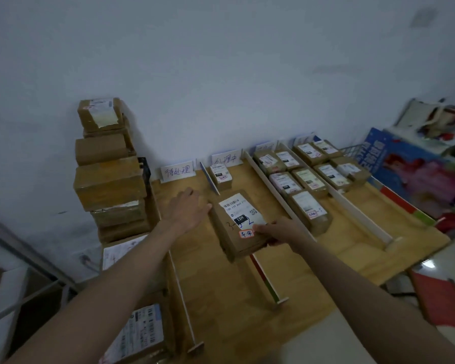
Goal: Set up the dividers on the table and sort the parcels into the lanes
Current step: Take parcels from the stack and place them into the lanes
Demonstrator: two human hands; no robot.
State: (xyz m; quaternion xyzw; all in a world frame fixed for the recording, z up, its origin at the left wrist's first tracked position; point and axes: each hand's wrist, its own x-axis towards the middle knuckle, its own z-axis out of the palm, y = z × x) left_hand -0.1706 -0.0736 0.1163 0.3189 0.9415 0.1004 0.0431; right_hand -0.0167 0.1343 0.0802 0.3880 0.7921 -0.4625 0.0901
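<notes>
A brown parcel with a white label and a red-edged sticker lies across the second divider on the wooden table. My right hand grips its near right corner. My left hand rests open at the parcel's left edge, fingers spread over the first lane. A small parcel stands at the back of the second lane. Several labelled parcels fill the third lane, and several more fill the fourth. White dividers run front to back.
A tall stack of brown boxes stands left of the table against the wall. More boxes sit low at the near left. Handwritten lane signs lean on the wall. Coloured packaging crowds the right side.
</notes>
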